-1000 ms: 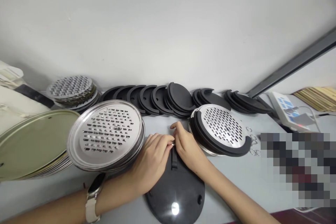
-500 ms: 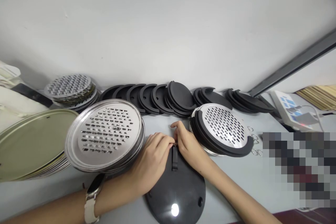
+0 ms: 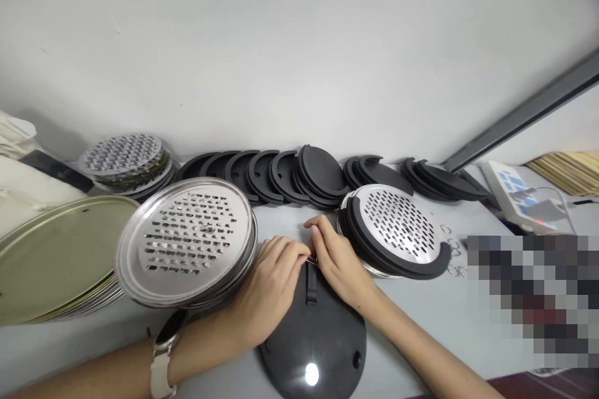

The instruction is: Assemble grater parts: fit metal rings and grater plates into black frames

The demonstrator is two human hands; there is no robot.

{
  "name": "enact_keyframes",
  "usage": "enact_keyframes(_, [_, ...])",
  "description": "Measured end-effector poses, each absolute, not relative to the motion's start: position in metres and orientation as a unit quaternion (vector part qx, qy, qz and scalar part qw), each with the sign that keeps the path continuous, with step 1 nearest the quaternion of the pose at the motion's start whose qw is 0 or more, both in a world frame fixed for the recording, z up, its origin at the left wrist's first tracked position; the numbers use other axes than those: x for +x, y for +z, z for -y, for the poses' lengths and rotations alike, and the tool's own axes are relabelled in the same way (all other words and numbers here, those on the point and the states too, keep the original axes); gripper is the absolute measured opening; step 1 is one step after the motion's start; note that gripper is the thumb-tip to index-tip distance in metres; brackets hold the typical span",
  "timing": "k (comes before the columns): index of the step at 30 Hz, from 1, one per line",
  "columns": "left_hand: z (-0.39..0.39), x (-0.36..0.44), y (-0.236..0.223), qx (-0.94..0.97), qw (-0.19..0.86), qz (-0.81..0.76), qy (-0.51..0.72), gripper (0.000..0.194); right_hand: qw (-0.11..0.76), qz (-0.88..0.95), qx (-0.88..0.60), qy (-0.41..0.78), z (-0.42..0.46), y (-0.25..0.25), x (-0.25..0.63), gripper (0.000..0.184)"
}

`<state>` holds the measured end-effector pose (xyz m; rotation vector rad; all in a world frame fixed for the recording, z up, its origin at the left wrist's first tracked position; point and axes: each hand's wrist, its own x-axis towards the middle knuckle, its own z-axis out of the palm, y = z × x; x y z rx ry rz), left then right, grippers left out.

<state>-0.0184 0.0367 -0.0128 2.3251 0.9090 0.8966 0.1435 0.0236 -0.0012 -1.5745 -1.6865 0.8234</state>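
Observation:
A round black disc (image 3: 318,336) lies in front of me, with a short black strap (image 3: 312,290) at its upper middle and a small dark knob on its right side. Over the strap's far end, my left hand (image 3: 276,283) pinches a thin metal ring (image 3: 312,260) between thumb and fingertips. My right hand (image 3: 334,262) meets it from the other side, its fingers curled and closed at the same ring. The fingers hide most of the ring, and I cannot tell whether it passes through the strap.
Left stand a stack of grater plates in round metal trays (image 3: 187,237) and olive trays (image 3: 56,255). Black discs on perforated plates (image 3: 397,224) sit right, beside loose metal rings (image 3: 453,243). Black crescent-rimmed discs (image 3: 264,174) line the wall. More grater plates (image 3: 122,153) are piled back left.
The thin metal ring shows more clearly between my fingertips now. Both hands have shifted only slightly; the black disc and the stacks stay put.

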Motion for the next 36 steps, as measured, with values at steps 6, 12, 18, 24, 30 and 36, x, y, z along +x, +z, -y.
enact_keyframes(6, [-0.0358, -0.0179, -0.0123, 0.850, 0.243, -0.330, 0.332, 0.012, 0.341, 0.643, -0.602, 0.328, -0.0231, 0.0013, 0.1431, 0.023])
enact_keyframes(12, [-0.0362, -0.0176, -0.0143, 0.854, 0.237, -0.332, 0.323, 0.012, 0.334, 0.647, -0.604, 0.325, -0.0235, 0.0003, 0.1428, 0.023])
enact_keyframes(18, [-0.0377, -0.0176, -0.0134, 0.854, 0.230, -0.352, 0.306, 0.014, 0.319, 0.653, -0.608, 0.319, -0.0243, -0.0013, 0.1428, 0.020])
enact_keyframes(24, [-0.0378, -0.0169, -0.0117, 0.862, 0.222, -0.347, 0.294, 0.014, 0.318, 0.660, -0.606, 0.310, -0.0252, -0.0034, 0.1435, 0.017])
enact_keyframes(30, [-0.0373, -0.0175, -0.0120, 0.850, 0.242, -0.359, 0.298, 0.015, 0.319, 0.657, -0.607, 0.313, -0.0249, -0.0022, 0.1430, 0.018])
enact_keyframes(36, [-0.0381, -0.0168, -0.0126, 0.858, 0.231, -0.350, 0.298, 0.013, 0.319, 0.655, -0.606, 0.318, -0.0248, -0.0022, 0.1432, 0.018])
